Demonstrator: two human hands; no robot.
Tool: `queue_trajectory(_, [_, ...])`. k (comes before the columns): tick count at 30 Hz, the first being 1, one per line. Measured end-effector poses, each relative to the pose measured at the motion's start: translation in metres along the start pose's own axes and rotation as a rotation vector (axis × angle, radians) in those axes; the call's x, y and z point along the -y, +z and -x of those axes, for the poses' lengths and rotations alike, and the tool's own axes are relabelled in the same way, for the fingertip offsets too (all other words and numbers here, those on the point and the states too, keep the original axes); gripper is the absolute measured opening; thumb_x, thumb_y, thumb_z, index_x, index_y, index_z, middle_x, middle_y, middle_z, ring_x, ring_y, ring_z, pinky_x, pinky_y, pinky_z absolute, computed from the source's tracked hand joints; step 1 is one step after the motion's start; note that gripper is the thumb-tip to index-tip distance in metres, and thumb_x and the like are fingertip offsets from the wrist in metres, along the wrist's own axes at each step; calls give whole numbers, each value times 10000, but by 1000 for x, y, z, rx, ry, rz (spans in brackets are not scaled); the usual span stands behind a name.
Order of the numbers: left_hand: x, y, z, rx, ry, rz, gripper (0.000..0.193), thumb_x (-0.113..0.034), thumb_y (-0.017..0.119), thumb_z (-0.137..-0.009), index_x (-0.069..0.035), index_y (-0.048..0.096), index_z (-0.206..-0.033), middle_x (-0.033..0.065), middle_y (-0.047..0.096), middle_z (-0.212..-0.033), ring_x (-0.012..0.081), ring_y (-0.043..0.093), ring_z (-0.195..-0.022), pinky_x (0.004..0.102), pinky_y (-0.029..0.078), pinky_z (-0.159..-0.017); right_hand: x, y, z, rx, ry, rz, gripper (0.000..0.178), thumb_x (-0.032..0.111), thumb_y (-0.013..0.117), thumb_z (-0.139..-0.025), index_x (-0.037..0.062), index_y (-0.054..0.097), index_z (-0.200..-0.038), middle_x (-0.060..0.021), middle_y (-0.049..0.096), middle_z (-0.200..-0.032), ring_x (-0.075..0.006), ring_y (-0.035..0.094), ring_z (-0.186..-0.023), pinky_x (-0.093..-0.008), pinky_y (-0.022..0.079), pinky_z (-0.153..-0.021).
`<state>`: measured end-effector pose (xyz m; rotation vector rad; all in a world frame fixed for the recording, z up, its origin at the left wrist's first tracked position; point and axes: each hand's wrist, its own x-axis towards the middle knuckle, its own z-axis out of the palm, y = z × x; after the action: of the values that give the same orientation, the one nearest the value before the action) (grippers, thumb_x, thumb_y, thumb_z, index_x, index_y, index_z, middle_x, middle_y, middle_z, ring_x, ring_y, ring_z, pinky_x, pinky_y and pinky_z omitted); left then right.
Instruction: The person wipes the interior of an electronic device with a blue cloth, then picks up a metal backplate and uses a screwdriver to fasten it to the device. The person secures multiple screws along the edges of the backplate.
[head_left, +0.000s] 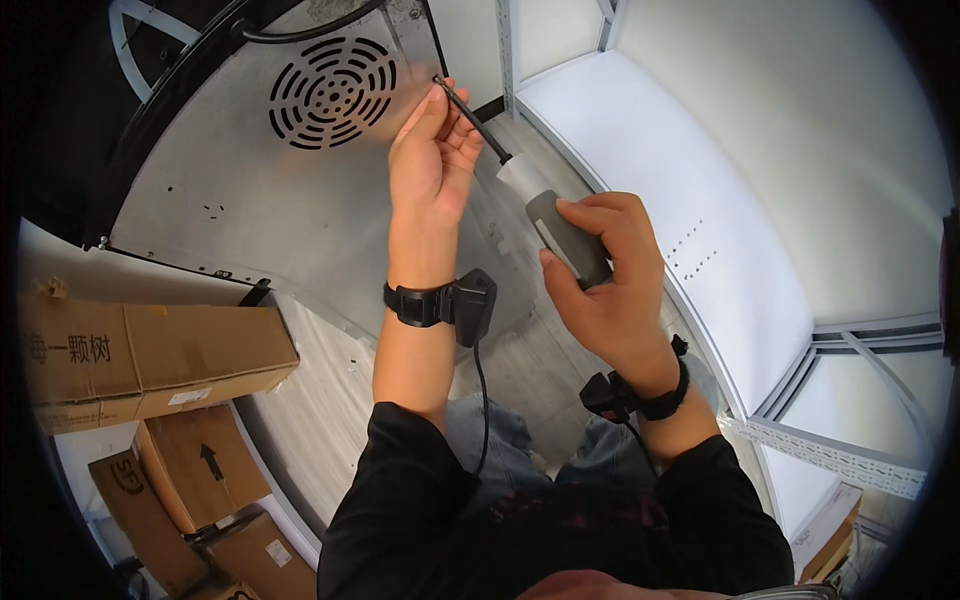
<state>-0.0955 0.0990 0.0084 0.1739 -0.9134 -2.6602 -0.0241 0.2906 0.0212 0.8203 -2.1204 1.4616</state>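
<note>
A screwdriver with a thick grey handle (568, 238) and a long dark shaft (482, 128) slants up and to the left. My right hand (625, 275) is wrapped round its handle. At the far end of the shaft, my left hand (425, 165) has thumb and fingers pinched together right beside the tip. Whatever sits between those fingertips is too small to make out. Just behind the left hand stands a large grey metal panel (220, 190), with the tip close to its right edge. A round slotted vent (334, 97) is cut into the panel, left of the fingers.
A black cable (310, 35) curves over the panel's top. Cardboard boxes (205, 350) are stacked at the lower left. White metal shelving (660, 170) runs along the right side. Black straps with small devices (470, 303) circle both wrists, and thin cables hang from them.
</note>
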Motion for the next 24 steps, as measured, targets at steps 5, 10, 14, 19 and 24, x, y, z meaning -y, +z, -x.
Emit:
queue_trajectory(5, [-4,-1,0,-4,-10,-19,177,-152,568,-934,-7,612,-1024,66,660,-905,111,623,-776,258,533,-646,9,9,-4,-34,-13,21,361,-10,692,-680,11,604,-1029,-135,553,-969,-290,607,-779,-338,504,-644])
queue_trajectory(10, [-10,-2,3,107,-98,16,205,-126,520,-948,17,586,-1080,110,659,-966,160,627,-819,288,532,-695,15,11,-5,-44,-27,95,382,1,702,-685,15,607,-1055,-131,561,-973,-276,618,-752,-336,505,-600])
queue_trajectory(14, [-12,7,14,273,-187,-27,239,-129,456,-972,36,558,-1111,159,659,-992,216,645,-799,285,531,-666,14,8,-2,-71,-5,107,448,12,707,-696,13,575,-1124,-134,565,-992,-271,617,-757,-332,503,-600])
queue_trajectory(19, [-3,-6,7,277,-138,-44,208,-139,482,-966,26,569,-1059,165,668,-932,228,661,-738,284,542,-643,16,2,-3,-21,39,28,534,20,704,-718,-2,498,-1211,-165,533,-1097,-307,595,-879,-346,502,-667])
queue_trajectory(24, [0,-15,-2,329,-179,73,178,-156,558,-937,9,592,-996,140,674,-874,224,653,-725,316,559,-673,14,9,7,-58,-39,32,511,48,696,-766,-15,471,-1221,-185,521,-1140,-341,584,-933,-355,500,-721])
